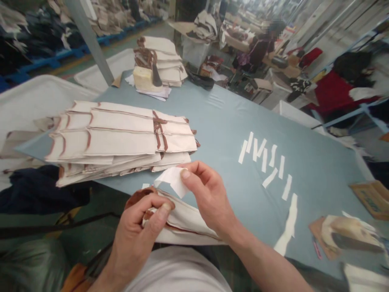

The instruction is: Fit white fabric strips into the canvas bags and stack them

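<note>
A white paper strip [174, 181] is pinched between the thumb and forefinger of my right hand [209, 194], its free end hanging left over the cloth. Below it, my left hand [139, 231] is closed on the brown-trimmed edge of a cream fabric piece [188, 221], which lies at the table's near edge against my body. Brown trim shows behind my left fingers. Beyond both hands sits a stack of cream fabric pieces [121, 136] with brown edging and ties.
Several white strips [264, 160] lie scattered on the blue-green table [219, 121]. Another fabric stack [167, 61] and a yellowish block [142, 79] stand at the far edge. At right lies a tape roll [349, 229]. A person [258, 48] sits in the background.
</note>
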Motion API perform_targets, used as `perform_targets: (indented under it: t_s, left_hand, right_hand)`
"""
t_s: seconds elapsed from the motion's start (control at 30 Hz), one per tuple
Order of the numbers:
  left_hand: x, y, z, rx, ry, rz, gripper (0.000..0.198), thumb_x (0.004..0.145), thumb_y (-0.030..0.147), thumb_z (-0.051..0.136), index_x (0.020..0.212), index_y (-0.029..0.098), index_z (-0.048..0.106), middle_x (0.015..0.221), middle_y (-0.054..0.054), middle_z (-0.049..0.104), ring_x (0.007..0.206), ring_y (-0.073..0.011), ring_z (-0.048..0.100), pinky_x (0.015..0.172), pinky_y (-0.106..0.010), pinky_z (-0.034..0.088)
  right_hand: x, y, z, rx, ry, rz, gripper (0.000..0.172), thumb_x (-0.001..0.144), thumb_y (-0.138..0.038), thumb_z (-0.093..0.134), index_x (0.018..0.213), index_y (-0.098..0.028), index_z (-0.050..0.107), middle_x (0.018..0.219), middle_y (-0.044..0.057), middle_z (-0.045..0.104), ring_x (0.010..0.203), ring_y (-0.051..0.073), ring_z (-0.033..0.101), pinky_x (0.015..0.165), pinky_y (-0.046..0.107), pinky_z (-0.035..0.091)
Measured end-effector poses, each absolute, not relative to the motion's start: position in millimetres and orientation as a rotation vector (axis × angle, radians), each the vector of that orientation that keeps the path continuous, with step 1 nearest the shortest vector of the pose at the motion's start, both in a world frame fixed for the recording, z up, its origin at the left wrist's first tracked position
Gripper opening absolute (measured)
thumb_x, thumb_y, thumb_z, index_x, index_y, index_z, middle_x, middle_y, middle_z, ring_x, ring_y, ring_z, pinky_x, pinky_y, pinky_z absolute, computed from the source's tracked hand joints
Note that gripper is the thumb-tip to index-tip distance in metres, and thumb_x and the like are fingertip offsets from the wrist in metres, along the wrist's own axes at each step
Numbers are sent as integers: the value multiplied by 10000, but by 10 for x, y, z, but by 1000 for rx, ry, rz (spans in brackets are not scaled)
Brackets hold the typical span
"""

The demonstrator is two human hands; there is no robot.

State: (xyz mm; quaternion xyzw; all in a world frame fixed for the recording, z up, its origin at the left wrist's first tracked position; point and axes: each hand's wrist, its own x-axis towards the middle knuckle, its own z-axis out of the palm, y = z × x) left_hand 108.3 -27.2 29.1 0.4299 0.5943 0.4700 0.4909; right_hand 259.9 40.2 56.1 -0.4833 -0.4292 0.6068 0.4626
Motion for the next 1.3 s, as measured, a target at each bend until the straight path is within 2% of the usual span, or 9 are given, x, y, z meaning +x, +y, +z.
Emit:
perform_targets:
  t_s: [0.17, 0.33, 0.5, 0.7, 0.83, 1.03, 1.13, 1.23, 1.3]
  left_hand:
    - [1105, -274, 329, 941, 1512, 1146, 282, 849, 449, 768, 984, 207, 816, 772, 4, 729, 585, -144, 606, 549, -227, 484]
    - [1108, -167, 362, 962, 1525, 1166, 233, 864, 428, 773, 833, 201, 734, 749, 8, 732, 607, -137, 622, 566, -212, 494]
    - [1133, -98, 324, 1147, 1436, 1120, 284, 922, 418, 703, 746, 196, 679, 648, 22, 666, 534, -121, 570, 503, -202, 446]
    - [1132, -118, 295, 1270, 1482, 1068, 301, 938, 417, 648, 713, 219, 636, 609, 35, 608, 521, -128, 509, 492, -222, 426]
    - [1089, -100, 128, 1198, 1506, 1096, 303, 979, 433, 634, 774, 216, 682, 723, 14, 664, 658, -161, 577, 636, -246, 489]
    - [1289, 11, -261, 930, 946, 766, 360, 884, 512, 799, 927, 154, 807, 779, -12, 684, 740, -182, 597, 698, -263, 497]
    - [1372, 48, -376, 846, 888, 804, 532, 811, 635, 847, 1040, 156, 816, 885, -43, 721, 792, -197, 629, 719, -276, 528]
    - [1342, 80, -395, 744, 827, 829, 916, 638, 790, 902, 1304, 175, 772, 948, -78, 758, 800, -234, 695, 715, -316, 581]
    - [1310, 107, -380, 662, 830, 858, 1074, 587, 821, 916, 1422, 176, 719, 917, -83, 767, 765, -239, 716, 693, -323, 595]
  right_hand:
    - [2483, 336, 504, -1179, -1179, 1308, 206, 925, -380, 717, 812, -219, 656, 1020, 44, 811, 889, 175, 704, 808, 314, 525]
    - [2412, 247, 419, -1190, -1210, 1213, 179, 944, -354, 697, 833, -220, 655, 1042, 52, 810, 933, 183, 719, 825, 317, 542]
    - [2423, 160, 369, -1224, -1082, 1325, 209, 938, -404, 723, 857, -220, 666, 957, 32, 782, 853, 175, 684, 821, 324, 534]
    - [2479, 107, 300, -1217, -880, 1460, 446, 873, -628, 813, 867, -217, 638, 794, -7, 682, 689, 138, 569, 689, 290, 504]
    - [2582, 193, 229, -1141, -757, 1468, 505, 853, -682, 824, 856, -226, 607, 724, -27, 639, 638, 127, 544, 621, 265, 476]
    - [2786, 324, 345, -1067, -776, 1718, 502, 789, -679, 857, 833, -244, 610, 751, 4, 697, 600, 146, 579, 583, 274, 475]
    - [2889, 246, 386, -1042, -761, 1780, 463, 812, -652, 847, 812, -252, 613, 812, 29, 732, 664, 182, 630, 596, 294, 516]
    - [3067, 107, 334, -1058, -781, 1799, 427, 849, -600, 843, 778, -243, 619, 862, 45, 749, 714, 187, 642, 641, 297, 542]
    - [3213, 5, 255, -1087, -805, 1843, 436, 847, -592, 851, 762, -233, 619, 836, 45, 740, 698, 180, 629, 664, 298, 543]
